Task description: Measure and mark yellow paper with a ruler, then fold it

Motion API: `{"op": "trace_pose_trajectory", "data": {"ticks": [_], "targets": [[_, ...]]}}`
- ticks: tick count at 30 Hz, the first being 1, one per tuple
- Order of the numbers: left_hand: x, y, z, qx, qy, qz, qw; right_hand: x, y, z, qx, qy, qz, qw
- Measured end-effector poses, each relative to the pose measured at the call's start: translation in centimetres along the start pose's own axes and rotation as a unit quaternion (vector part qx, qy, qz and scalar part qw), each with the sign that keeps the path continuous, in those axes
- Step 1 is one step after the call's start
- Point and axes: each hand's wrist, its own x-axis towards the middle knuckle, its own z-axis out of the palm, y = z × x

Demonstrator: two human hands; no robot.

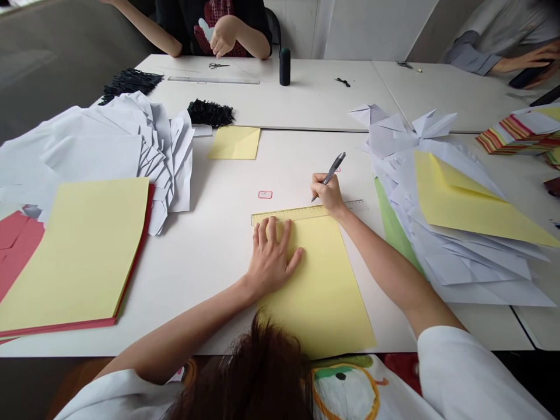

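A yellow sheet of paper lies in front of me, reaching to the table's near edge. Across its far end rests a clear ruler, slightly slanted and longer than the sheet is wide. My left hand is spread flat on the paper, its fingertips at the ruler's near edge. In my right hand I grip a grey pen, tip pointing down just beyond the ruler near its right part. I cannot tell whether the tip touches the table.
Left are a stack of yellow and red sheets and a white paper pile. Right is another folded white paper pile with a yellow sheet on top. A small yellow sheet and a black bottle lie farther off. Two other people sit beyond.
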Motion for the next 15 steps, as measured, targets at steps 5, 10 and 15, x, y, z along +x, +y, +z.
{"op": "trace_pose_trajectory", "data": {"ticks": [5, 10, 15], "targets": [[-0.02, 0.0, -0.08, -0.002, -0.004, -0.001, 1.0, -0.11, -0.08, 0.01, 0.021, 0.004, -0.008, 1.0], [-0.04, -0.04, -0.03, -0.001, -0.003, -0.001, 1.0, -0.19, 0.05, 0.01, 0.032, 0.007, -0.009, 0.999], [-0.09, -0.31, -0.02, 0.006, 0.001, 0.008, 1.0, -0.34, 0.03, 0.1, 0.033, 0.013, -0.008, 0.999]]}}
